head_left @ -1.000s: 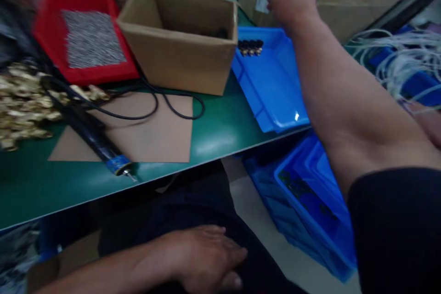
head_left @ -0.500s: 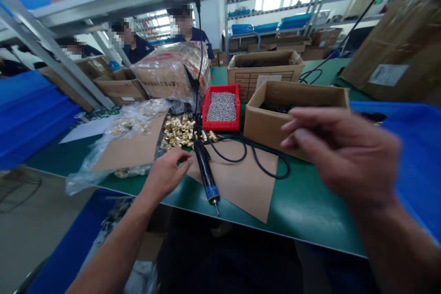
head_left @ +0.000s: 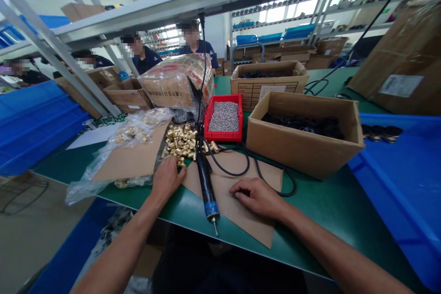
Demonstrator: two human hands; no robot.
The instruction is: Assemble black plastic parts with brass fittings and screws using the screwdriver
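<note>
Right hand (head_left: 260, 197): lowered to right of screwdriver (head_left: 207, 183); half-curled, nothing visibly held. Left hand (head_left: 167, 177): at brass fittings (head_left: 181, 141), left of screwdriver; grip hidden. Step: apparently picking; calls for fingertip pinch.

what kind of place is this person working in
Most likely a factory assembly workshop: a corded power driver lies on the green workbench, near a heap of brass-coloured fittings and a red bin full of small metal parts.
</note>
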